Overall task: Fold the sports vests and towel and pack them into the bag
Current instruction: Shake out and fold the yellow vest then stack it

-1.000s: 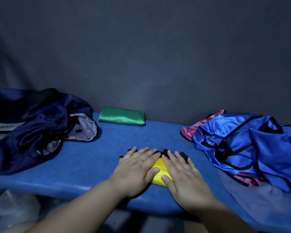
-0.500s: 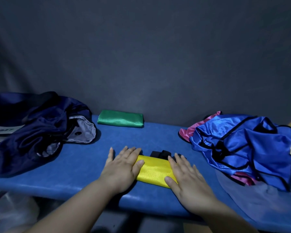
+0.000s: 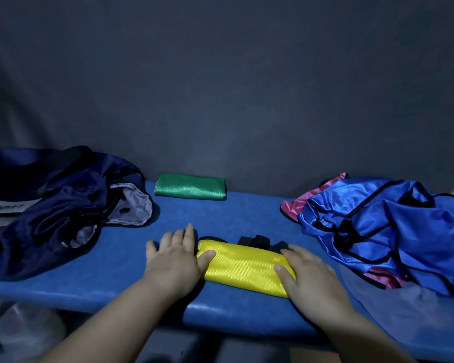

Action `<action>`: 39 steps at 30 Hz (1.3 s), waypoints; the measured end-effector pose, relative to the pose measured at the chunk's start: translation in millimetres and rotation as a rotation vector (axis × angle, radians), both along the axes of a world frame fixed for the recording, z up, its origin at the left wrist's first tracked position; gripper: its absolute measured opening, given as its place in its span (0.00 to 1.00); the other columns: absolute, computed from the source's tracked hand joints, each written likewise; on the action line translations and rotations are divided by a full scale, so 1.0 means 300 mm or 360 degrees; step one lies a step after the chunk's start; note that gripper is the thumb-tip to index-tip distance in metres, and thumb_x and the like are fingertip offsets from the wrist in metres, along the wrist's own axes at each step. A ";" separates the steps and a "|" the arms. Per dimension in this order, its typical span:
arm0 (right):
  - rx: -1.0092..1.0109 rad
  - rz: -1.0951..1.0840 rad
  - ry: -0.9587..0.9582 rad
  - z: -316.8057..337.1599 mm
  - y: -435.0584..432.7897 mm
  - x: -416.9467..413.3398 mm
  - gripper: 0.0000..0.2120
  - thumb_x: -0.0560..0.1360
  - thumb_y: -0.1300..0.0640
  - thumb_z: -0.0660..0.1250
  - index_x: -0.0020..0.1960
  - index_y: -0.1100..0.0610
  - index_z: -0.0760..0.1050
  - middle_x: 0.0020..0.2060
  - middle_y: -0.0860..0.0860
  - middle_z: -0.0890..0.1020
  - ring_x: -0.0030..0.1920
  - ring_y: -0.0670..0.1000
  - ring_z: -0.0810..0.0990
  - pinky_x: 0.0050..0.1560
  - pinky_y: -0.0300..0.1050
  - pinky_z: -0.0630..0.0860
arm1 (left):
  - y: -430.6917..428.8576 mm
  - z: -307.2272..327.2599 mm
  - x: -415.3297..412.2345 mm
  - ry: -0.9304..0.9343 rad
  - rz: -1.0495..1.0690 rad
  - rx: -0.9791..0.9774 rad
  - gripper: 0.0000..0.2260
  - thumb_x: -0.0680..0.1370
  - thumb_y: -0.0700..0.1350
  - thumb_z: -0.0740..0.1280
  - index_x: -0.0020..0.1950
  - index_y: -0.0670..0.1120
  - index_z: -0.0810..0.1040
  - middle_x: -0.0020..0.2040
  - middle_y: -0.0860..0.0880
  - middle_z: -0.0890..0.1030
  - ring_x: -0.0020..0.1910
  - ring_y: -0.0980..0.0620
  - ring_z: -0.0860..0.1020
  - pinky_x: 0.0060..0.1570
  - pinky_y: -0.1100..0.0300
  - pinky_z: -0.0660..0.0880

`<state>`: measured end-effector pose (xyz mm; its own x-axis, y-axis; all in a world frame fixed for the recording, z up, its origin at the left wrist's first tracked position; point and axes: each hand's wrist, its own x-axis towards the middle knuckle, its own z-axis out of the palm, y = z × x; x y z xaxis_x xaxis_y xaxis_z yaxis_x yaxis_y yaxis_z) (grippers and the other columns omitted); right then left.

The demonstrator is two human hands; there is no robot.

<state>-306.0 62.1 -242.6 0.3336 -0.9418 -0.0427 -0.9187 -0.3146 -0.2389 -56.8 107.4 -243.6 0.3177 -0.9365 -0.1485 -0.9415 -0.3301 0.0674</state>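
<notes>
While the folded yellow vest [image 3: 243,268] lies near the front edge of the counter [image 3: 220,218], your left hand [image 3: 173,260] and right hand [image 3: 307,273] bracket its two short ends, palms down, fingers [image 3: 184,237] straight and close together, thumbs resting on the cloth; nothing is pinched. Judge the fabric light, limp and slick: the fold will likely slide open if lifted by one corner. Take hold at both ends, thumbs on top, fingers beneath. The bag [image 3: 50,205] lies slumped at your left, well apart.
</notes>
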 end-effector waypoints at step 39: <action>-0.0215 -0.0156 -0.1383 0.004 -0.198 0.188 0.30 0.67 0.64 0.77 0.60 0.43 0.68 0.40 0.53 0.76 0.38 0.40 0.78 0.35 0.28 0.70 | -0.196 -0.012 0.148 0.1736 -0.0001 -0.1101 0.21 0.69 0.50 0.67 0.58 0.58 0.64 0.55 0.54 0.72 0.47 0.72 0.71 0.45 0.75 0.67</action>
